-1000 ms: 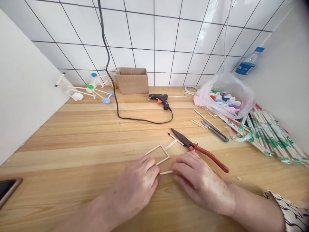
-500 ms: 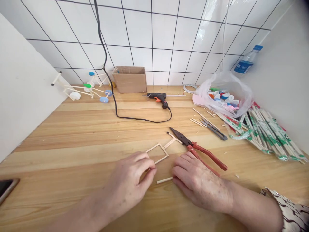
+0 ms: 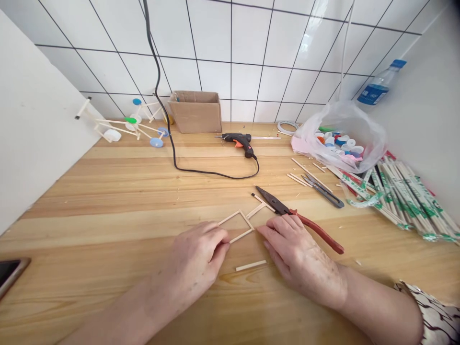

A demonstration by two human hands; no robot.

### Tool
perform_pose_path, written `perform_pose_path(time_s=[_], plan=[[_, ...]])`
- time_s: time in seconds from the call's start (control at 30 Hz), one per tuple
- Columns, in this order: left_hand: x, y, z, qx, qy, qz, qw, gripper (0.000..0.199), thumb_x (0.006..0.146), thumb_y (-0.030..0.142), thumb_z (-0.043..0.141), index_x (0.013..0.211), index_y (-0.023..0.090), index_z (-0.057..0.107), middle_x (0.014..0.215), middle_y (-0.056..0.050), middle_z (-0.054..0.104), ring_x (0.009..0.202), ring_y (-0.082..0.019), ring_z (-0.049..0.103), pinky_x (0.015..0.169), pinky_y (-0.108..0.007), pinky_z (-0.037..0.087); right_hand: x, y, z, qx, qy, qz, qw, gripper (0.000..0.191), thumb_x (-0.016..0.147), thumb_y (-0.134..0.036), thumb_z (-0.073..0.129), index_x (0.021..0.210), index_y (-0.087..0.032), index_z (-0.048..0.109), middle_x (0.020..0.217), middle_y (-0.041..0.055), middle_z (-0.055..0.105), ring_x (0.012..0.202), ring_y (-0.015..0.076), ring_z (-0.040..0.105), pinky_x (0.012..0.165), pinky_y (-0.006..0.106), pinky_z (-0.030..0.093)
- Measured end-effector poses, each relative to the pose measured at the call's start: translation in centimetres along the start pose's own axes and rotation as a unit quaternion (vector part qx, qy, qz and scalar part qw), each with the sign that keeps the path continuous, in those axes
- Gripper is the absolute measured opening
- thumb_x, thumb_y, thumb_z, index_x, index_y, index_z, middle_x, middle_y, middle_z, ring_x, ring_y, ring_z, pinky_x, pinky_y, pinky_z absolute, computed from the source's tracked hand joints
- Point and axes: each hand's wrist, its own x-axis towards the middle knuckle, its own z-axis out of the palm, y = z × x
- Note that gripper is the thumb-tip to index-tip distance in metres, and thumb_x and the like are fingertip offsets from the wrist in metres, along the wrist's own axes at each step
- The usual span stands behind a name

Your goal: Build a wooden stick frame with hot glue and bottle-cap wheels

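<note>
The left hand (image 3: 194,256) is resting near the bottom middle of the view, with its fingers (image 3: 215,235) curled, and I cannot tell if they are gripping anything. Their tips are lying just beside a small stick frame (image 3: 239,225), which is sitting on the wooden surface (image 3: 108,191) between both hands. This frame is forming a thin rectangle, with more sticks reaching right. The right hand (image 3: 302,258) is lying with open fingers (image 3: 278,225) over red-handled pliers (image 3: 319,233). A loose wooden stick (image 3: 250,265) is lying just below the frame.
</note>
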Motion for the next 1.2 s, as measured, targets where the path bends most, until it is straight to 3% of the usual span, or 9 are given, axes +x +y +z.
perform_pose_path(time_s=[0.67, 1.03, 1.2], plan=[[0.0, -0.1, 0.2, -0.002, 0.004, 0.013, 1.0, 0.02, 0.084, 0.011, 0.049, 0.069, 0.018, 0.06, 0.07, -0.001, 0.062, 0.068, -0.016, 0.06, 0.061, -0.026, 0.045, 0.1, -0.4, 0.4, -0.024, -0.036, -0.007, 0.999, 0.028, 0.085, -0.006, 0.043, 0.106, -0.009, 0.063, 0.085, 0.0118, 0.055, 0.079, 0.0246, 0.046, 0.076, 0.043, 0.042], [0.0, -0.1, -0.2, -0.002, 0.008, 0.018, 1.0, 0.019, 0.083, 0.013, 0.05, 0.069, 0.019, 0.06, 0.069, 0.0, 0.063, 0.065, -0.015, 0.06, 0.059, -0.025, 0.045, 0.2, -0.3, 0.0, -0.023, -0.008, -0.017, 1.0, 0.028, 0.087, -0.006, 0.041, 0.104, -0.008, 0.063, 0.083, 0.0118, 0.056, 0.078, 0.0246, 0.047, 0.074, 0.042, 0.043], [-0.3, 0.3, -0.4, -0.023, 0.056, 0.036, 0.998, 0.021, 0.086, 0.016, 0.048, 0.068, 0.018, 0.058, 0.065, 0.0, 0.061, 0.062, -0.015, 0.058, 0.058, -0.027, 0.044, 0.0, -0.1, -0.7, 0.006, -0.004, -0.02, 1.0, 0.024, 0.088, -0.008, 0.042, 0.092, -0.011, 0.065, 0.082, 0.0111, 0.056, 0.079, 0.0241, 0.049, 0.075, 0.042, 0.043]])
